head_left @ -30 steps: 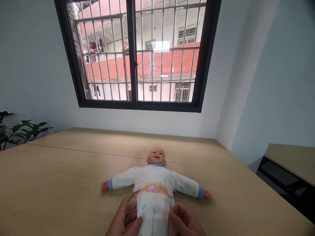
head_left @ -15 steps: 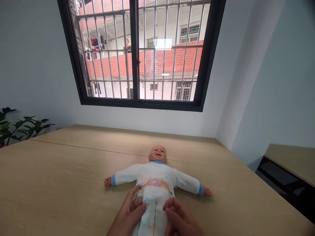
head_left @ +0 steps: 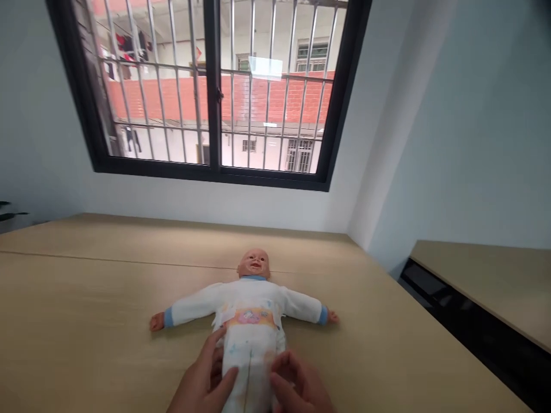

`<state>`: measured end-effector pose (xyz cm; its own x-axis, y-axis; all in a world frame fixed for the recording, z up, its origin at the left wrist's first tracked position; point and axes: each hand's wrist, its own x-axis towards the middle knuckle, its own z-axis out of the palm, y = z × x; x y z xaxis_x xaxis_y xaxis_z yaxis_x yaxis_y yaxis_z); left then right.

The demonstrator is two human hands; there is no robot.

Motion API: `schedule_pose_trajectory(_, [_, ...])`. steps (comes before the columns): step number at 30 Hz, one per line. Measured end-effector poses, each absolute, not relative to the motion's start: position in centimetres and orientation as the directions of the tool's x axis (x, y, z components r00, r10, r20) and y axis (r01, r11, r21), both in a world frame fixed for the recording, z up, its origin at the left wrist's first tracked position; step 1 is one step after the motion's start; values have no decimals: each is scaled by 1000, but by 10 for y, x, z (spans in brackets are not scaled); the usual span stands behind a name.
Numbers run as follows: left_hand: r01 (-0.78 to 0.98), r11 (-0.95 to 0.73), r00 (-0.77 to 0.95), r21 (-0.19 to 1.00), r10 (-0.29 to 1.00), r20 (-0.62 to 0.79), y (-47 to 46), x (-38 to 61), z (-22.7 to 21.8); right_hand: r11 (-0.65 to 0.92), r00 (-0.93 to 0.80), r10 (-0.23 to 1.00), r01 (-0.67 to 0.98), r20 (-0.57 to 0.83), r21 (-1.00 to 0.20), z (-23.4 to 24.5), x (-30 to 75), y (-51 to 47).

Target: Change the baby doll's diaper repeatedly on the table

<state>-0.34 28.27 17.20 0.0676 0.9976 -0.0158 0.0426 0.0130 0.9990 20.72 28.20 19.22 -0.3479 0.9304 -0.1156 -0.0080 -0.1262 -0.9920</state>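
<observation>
The fingers (head_left: 214, 351) of the left hand (head_left: 202, 381) lie along one side of a doll's diaper (head_left: 248, 358), with the thumb pressed across its front, so the hand grips the white padding. On the other side, the right hand (head_left: 299, 390) has its fingers (head_left: 287, 364) curled against the diaper's edge; we cannot tell whether they pinch it or only rest there. Both hands enter from the bottom of the frame, cut off near the wrists.

The diaper is white with faint pale-blue marks and a thin line down its middle. Across its top runs a waistband (head_left: 250, 316) printed in orange and pink. We make out a cartoon-like patch, but the print is too small to read.

The doll (head_left: 253, 289) lies on its back in the middle of the counter (head_left: 86, 321), head pointing away from us. Its arms are spread wide in a white top with blue cuffs, and its bare hands touch the pale wood. A seam crosses the counter just behind the doll's head.

Beyond the counter we see a black-framed window (head_left: 210, 172) fitted with metal bars, with a red brick building (head_left: 258, 97) and hanging laundry outside. A second counter (head_left: 486, 278) stands apart at the right, and a plant (head_left: 11, 215) shows one leaf at the left edge.
</observation>
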Motion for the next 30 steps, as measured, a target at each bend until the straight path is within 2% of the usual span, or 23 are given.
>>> schedule_pose_trajectory(5, [349, -73, -45, 934, 995, 94, 285, -4, 158, -190, -368, 910, 37, -190, -981, 201, 196, 269])
schedule_pose_trajectory(8, [394, -88, -68, 915, 990, 125, 283, -3, 162, -214, -389, 896, 47, -215, -976, 210, 191, 263])
schedule_pose_trajectory(12, [230, -49, -79, 972, 994, 69, 281, 2, 172, -208, -399, 893, 43, -208, -977, 213, 187, 262])
schedule_pose_trajectory(17, [-153, 38, 7, 987, 999, -37, 284, 9, 183, -209, -377, 911, -73, -167, -975, 205, 184, 273])
schedule_pose_trajectory(21, [-239, 33, 29, 970, 999, -27, 282, 3, 183, -229, -380, 911, -142, -161, -963, 202, 191, 279])
schedule_pose_trajectory(24, [-166, -22, -20, 986, 1000, 19, 276, -5, 177, -192, -309, 937, -64, -163, -979, 202, 201, 275])
schedule_pose_trajectory(27, [19, -28, -23, 999, 999, 29, 268, -10, 172, -149, -195, 970, -13, -144, -989, 204, 207, 268])
schedule_pose_trajectory(30, [198, -28, -16, 980, 999, 32, 265, -9, 174, -105, -157, 982, -14, -101, -994, 205, 205, 265])
